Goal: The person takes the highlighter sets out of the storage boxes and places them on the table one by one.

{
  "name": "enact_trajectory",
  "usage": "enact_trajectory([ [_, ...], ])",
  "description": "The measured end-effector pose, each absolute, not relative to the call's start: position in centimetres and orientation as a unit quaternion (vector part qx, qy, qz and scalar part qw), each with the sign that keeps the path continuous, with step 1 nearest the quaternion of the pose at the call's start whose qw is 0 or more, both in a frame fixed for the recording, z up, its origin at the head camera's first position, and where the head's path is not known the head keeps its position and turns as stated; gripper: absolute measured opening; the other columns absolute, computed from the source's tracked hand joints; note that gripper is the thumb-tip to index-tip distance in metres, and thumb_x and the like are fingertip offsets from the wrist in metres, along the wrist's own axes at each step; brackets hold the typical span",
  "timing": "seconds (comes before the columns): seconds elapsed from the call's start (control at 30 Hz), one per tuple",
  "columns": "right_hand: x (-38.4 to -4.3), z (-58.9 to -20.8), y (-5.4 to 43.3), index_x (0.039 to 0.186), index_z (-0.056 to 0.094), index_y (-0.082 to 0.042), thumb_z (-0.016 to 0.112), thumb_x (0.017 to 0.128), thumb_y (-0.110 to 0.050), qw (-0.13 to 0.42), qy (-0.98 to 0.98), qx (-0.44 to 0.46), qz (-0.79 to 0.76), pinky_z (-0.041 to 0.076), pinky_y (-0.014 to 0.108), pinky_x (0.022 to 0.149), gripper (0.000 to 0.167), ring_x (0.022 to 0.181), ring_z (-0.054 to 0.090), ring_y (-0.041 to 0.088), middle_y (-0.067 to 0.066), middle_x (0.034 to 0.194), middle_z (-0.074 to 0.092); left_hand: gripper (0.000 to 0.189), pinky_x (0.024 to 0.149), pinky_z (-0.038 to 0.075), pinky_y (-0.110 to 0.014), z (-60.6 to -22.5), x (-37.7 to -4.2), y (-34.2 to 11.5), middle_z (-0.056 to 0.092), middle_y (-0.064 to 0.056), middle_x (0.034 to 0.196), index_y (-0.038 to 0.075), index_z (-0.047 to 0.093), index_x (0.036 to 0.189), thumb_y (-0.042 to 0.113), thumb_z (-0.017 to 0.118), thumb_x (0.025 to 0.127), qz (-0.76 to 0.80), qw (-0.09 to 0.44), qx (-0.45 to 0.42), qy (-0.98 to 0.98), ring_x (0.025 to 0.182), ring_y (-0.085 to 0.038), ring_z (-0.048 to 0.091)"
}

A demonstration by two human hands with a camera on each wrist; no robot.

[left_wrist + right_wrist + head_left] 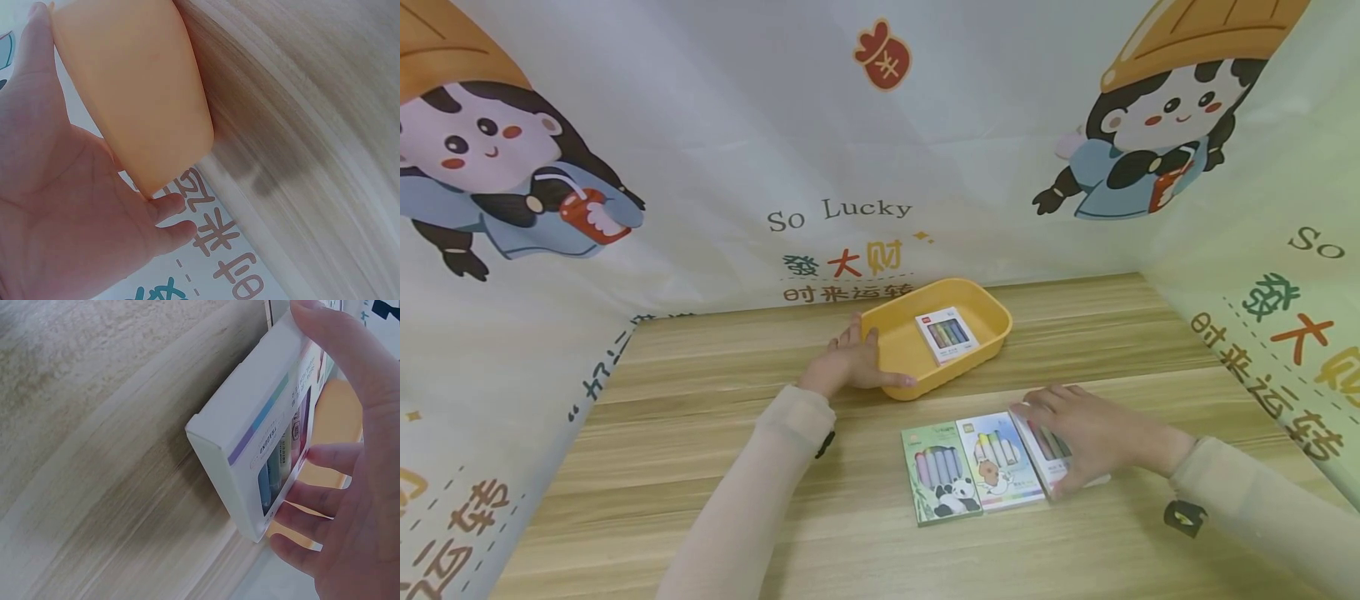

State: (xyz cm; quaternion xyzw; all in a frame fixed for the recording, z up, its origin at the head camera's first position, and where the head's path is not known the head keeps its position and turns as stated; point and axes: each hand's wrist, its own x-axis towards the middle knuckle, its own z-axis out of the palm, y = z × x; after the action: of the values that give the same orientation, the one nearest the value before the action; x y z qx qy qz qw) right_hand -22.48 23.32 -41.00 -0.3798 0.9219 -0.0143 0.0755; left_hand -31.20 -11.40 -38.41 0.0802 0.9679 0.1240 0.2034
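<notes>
Fingers [315,499] of the right hand [1093,433] grasp a white box [259,440] lettered "TRADING," beside a cartoon box [1000,460] and panda box [942,473]; the left hand [854,362] grips a yellow tray [898,346] holding another box [947,335], on a wood-grain desk [715,367] before a "So Lucky" backdrop [737,125].

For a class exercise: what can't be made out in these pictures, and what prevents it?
Left wrist view: the inside of the yellow oblong plastic tray, hidden behind its outer surface.
Head view: part of the front of the white rectangular card box showing coloured sticks, covered by the right hand.
Head view: the fine print on the second white rectangular card box, inside the tray, too small to read.
</notes>
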Motion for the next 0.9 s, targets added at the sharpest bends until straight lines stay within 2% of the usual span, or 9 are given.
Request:
enact_trajectory([
  [0.3, -22.43, -41.24, 23.25, 0.151, 0.039, -0.007, 0.070, 0.062, -0.082, 0.079, 0.920, -0.383, -0.018, 0.036, 0.067, 0.110, 0.120, 0.136, 0.044, 0.049, 0.026, 0.148, 0.047, 0.127, 0.128, 0.010, -0.049, -38.27, -31.15, -11.40, -0.017, -0.018, 0.166, 0.006, 0.007, 0.160, 0.082, 0.061, 0.073, 0.126, 0.207, 0.076, 0.967, 0.156, -0.038, 0.001],
  [0.9, -22.28, -41.66, 23.22, 0.152, 0.038, -0.008, 0.070, 0.062, -0.080, 0.088, 0.923, -0.374, -0.015, 0.034, 0.063, 0.114, 0.120, 0.139, 0.043, 0.044, 0.022, 0.150, 0.046, 0.126, 0.128, 0.011, -0.050, -38.42, -31.23, -11.47, -0.019, -0.019, 0.166, 0.006, 0.007, 0.160, 0.082, 0.060, 0.074, 0.124, 0.207, 0.083, 0.967, 0.156, -0.039, 0.001],
])
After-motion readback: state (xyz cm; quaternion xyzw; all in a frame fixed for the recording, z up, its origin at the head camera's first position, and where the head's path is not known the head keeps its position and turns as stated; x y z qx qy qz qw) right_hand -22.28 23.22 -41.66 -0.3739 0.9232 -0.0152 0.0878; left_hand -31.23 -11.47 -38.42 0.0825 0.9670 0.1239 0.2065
